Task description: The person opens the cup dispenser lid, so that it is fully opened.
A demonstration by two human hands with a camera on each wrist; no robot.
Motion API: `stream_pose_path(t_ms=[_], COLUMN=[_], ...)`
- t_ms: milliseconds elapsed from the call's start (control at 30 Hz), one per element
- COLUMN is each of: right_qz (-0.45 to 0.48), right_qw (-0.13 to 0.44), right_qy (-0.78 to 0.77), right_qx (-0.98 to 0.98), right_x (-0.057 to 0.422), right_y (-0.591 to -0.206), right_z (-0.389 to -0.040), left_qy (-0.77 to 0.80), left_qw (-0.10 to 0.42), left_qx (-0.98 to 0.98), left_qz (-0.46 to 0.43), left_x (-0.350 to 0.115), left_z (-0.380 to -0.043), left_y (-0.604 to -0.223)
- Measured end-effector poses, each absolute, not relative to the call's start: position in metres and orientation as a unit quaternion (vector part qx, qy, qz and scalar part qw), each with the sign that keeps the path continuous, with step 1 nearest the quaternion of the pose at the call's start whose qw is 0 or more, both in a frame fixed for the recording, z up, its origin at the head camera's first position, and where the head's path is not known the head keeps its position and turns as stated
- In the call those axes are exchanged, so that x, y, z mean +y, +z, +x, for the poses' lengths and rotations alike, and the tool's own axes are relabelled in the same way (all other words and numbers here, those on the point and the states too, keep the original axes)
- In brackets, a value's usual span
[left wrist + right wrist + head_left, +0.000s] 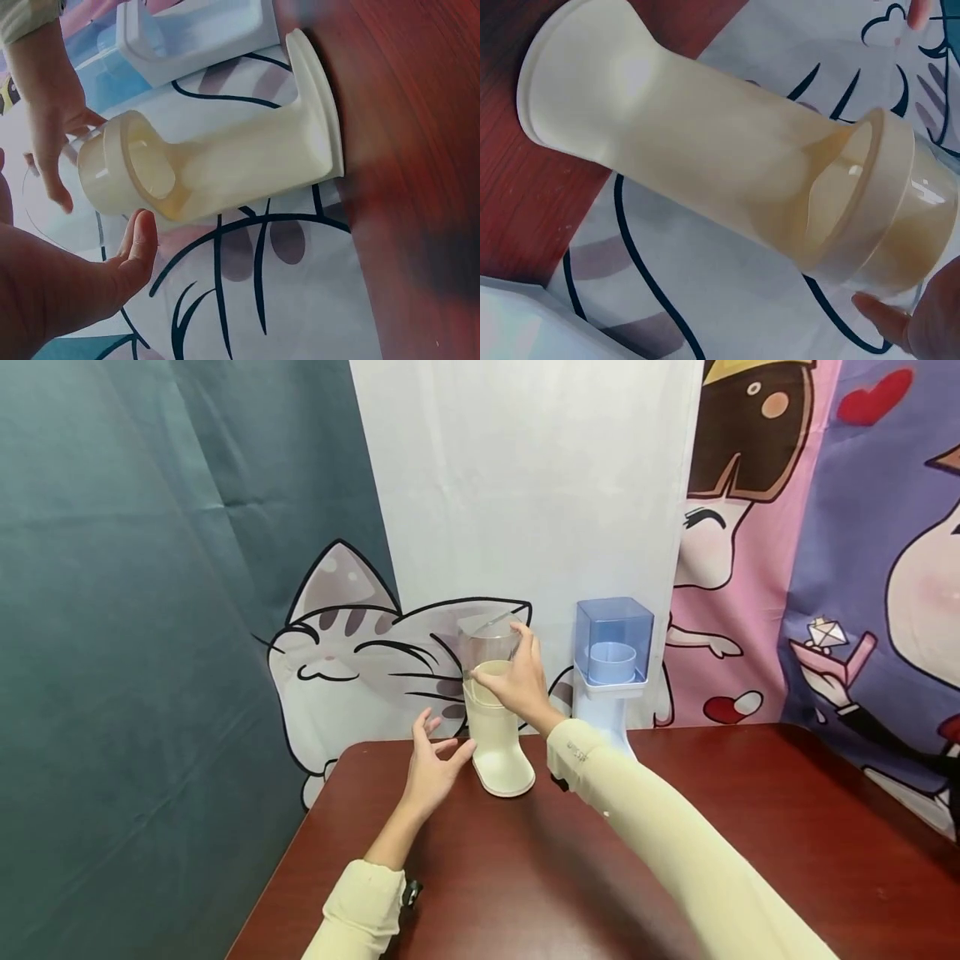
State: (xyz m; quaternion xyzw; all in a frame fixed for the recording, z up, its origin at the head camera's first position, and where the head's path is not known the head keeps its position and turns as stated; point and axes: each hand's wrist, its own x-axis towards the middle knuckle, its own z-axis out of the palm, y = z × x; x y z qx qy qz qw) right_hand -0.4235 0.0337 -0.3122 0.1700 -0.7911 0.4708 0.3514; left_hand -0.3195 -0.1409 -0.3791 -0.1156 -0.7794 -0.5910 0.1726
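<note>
A cream dispenser stand [495,747] with a rounded foot stands upright at the table's back edge. A clear round container [480,639] sits on top of it, and the stand's open ring [154,161] shows at its upper end. My right hand [521,681] holds the clear container, thumb across its front and fingers at its right side. My left hand [435,768] is beside the stand's left side, fingers spread and holding nothing. In the left wrist view its fingertips [141,232] appear close by the ring.
Right of the cream stand is a blue-and-white dispenser [611,660] with a square, see-through blue top, partly hidden by my right forearm. The reddish-brown table [480,877] reaches back to a printed cloth [540,485] with cartoon figures. A green curtain [150,652] hangs at left.
</note>
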Motion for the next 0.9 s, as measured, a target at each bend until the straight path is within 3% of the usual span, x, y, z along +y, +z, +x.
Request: stream_pose_path(t_ms=[267, 500, 767, 900], right_qz=[0.209, 0.268, 0.336, 0.367], right_qw=[0.341, 0.323, 0.297, 0.285], right_qy=[0.493, 0.5, 0.529, 0.55], right_qx=[-0.772, -0.757, -0.721, -0.694], right_x=[0.055, 0.075, 0.086, 0.094], right_y=[-0.306, -0.311, -0.317, -0.318], right_z=[-0.412, -0.39, -0.356, -0.335], left_qy=[-0.6, -0.582, -0.561, -0.559], left_qw=[0.184, 0.161, 0.161, 0.134], left_qx=[-0.768, -0.781, -0.792, -0.793], left_qz=[-0.131, -0.159, -0.18, -0.203], left_x=[-0.142, -0.139, -0.141, -0.144], left_z=[-0.315, -0.311, -0.302, -0.298], left_y=[-0.366, -0.369, -0.365, -0.364])
